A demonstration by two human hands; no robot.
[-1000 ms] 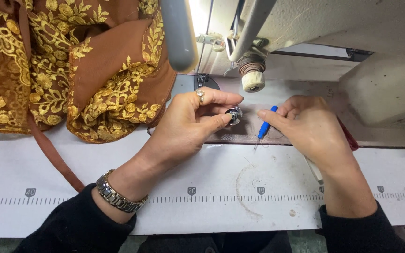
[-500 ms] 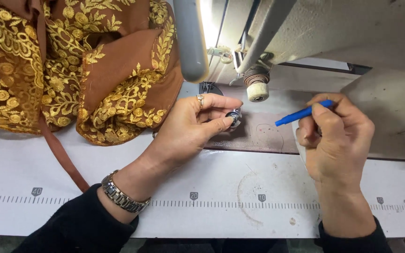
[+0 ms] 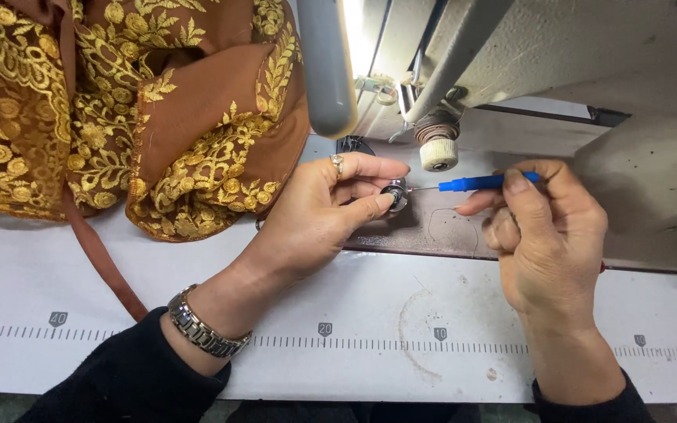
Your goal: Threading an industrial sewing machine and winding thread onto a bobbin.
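Beside the sewing machine (image 3: 558, 47), my left hand (image 3: 319, 223) is pinching the bobbin case (image 3: 395, 194) while my right hand (image 3: 546, 235) is gripping the blue screwdriver (image 3: 483, 182), whose tip could slip off.

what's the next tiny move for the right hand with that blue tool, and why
Probably ease the blue-handled tool slightly leftward. Its thin metal tip points at the small metal bobbin case pinched in the left hand and seems just at its edge, while the right hand holds the handle level with it.

Tailoring workshop: sewing machine (image 3: 558, 70), embroidered fabric (image 3: 119, 110)
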